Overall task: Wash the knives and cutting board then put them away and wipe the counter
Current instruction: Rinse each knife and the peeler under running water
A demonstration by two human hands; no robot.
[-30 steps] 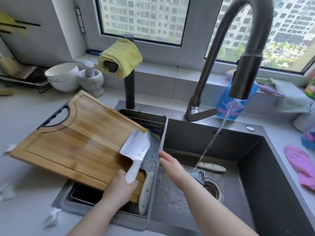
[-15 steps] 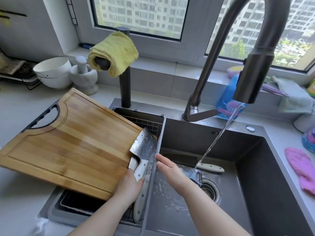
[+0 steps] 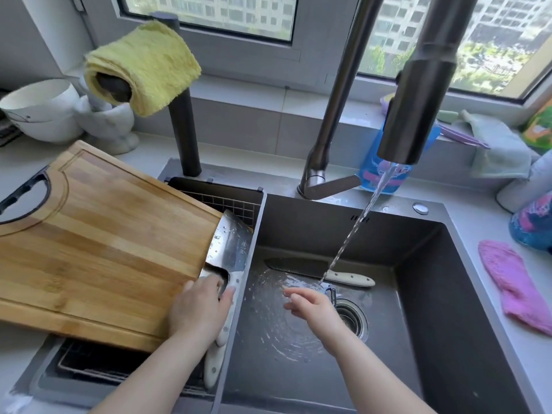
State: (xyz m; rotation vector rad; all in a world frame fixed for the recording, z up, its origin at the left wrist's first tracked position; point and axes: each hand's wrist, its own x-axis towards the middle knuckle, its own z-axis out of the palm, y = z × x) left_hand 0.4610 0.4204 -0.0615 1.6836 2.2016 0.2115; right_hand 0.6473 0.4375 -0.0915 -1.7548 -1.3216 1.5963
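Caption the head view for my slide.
Left hand holds cleaver beside cutting board; right hand open over sink, knife under running tap.

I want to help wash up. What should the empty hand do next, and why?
Probably reach the right hand to the knife in the sink: it is open and near, water hits that knife, the left hand holds a cleaver.

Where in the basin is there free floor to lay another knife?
Bare floor: in front, between the divider and the drain, and right of the drain to the wall. The back holds a knife under the water stream. The left compartment is crowded: cutting board, cleavers, left hand.
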